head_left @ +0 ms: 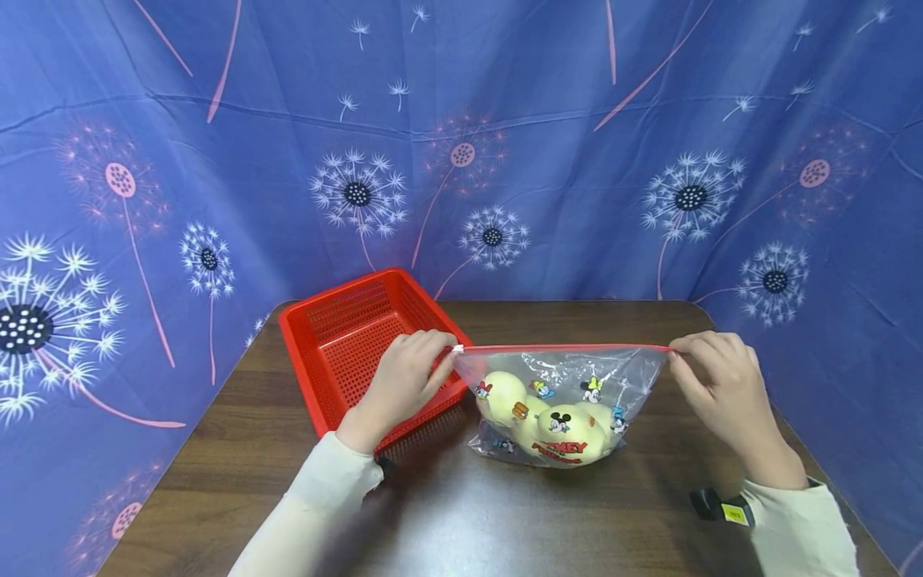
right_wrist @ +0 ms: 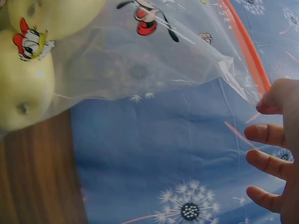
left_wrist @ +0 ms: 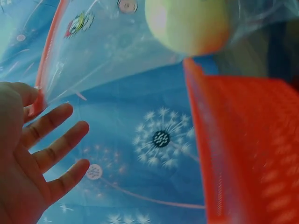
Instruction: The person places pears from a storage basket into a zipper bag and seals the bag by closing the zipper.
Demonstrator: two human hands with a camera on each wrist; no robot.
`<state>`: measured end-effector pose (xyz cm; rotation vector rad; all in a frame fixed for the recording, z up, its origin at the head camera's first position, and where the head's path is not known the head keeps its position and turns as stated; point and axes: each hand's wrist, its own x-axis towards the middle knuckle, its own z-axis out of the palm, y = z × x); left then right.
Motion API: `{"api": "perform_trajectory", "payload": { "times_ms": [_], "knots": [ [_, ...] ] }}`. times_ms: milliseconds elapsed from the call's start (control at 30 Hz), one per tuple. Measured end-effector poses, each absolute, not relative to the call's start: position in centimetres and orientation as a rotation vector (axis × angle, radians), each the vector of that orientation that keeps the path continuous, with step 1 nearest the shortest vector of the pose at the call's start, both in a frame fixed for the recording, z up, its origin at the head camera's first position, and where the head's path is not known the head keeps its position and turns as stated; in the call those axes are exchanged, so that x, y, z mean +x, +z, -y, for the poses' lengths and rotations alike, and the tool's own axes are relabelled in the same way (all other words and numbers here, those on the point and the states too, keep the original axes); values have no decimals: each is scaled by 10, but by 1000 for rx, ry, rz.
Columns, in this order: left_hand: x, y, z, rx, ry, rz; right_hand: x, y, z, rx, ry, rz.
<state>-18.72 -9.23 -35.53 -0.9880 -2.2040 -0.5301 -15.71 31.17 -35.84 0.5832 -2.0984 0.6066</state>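
A clear zip bag [head_left: 627, 377] printed with cartoon characters hangs stretched between both hands, its red zip strip [head_left: 562, 348] taut along the top. Inside lie several pale yellow-green apples [head_left: 505, 394], bunched at the bottom. My left hand [head_left: 405, 377] pinches the strip's left end, beside a white slider [head_left: 457, 349]. In the left wrist view its other fingers [left_wrist: 63, 144] are spread apart from the bag. At the opposite end, my right hand [head_left: 724, 385] pinches the top corner between thumb and forefinger, its remaining fingers [right_wrist: 266, 161] held away from the plastic.
A red perforated plastic basket [head_left: 303, 377] stands at the back left of the wooden table [head_left: 447, 513], partly behind the left hand. A blue cloth with dandelion prints [head_left: 562, 160] hangs around the table's back and sides. Dark wrist straps sit at both cuffs.
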Motion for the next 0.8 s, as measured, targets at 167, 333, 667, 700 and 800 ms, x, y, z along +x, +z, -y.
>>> {"api": "perform_trajectory", "payload": {
  "times_ms": [167,333,667,700,800],
  "knots": [
    [-179,-372,84,-912,-881,2325,-150,-369,-307,518,766,2236],
    [-171,-390,70,-853,-1386,2313,-141,-386,-306,499,955,2432],
    [-168,-421,52,-719,-1997,2243,-143,-426,-298,739,1149,2604],
    [-169,-425,50,-751,-1988,2267,-143,-430,-297,753,1152,2614],
    [-170,-436,46,-824,-1850,2364,-144,-440,-293,768,1163,2653]
  ]
}}
